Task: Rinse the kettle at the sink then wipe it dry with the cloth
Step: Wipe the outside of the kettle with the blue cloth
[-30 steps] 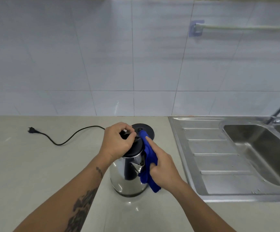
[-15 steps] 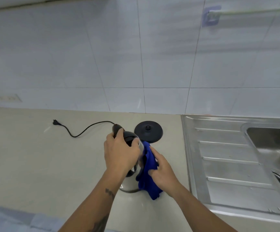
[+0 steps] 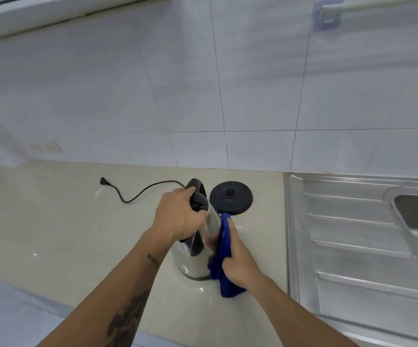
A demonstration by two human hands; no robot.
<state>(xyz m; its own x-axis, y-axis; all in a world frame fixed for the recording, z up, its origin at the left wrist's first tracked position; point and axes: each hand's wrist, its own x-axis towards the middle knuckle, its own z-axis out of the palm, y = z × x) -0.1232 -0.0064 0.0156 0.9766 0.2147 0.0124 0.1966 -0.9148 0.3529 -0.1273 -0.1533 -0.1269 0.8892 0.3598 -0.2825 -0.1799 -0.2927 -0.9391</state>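
Steel-bodied, the kettle (image 3: 194, 256) is stood upright on the table (image 3: 60, 221) at lower centre of the frame, steadied at its top by the gripping left hand (image 3: 180, 219), while the blue cloth (image 3: 224, 256), clutched by the right hand (image 3: 238, 261), is pressed to its right flank.

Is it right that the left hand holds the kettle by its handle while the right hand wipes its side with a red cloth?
Not quite: the cloth is blue, not red, as the head view shows. The rest holds: the left hand holds the kettle by its handle while the right hand wipes its side with the cloth.
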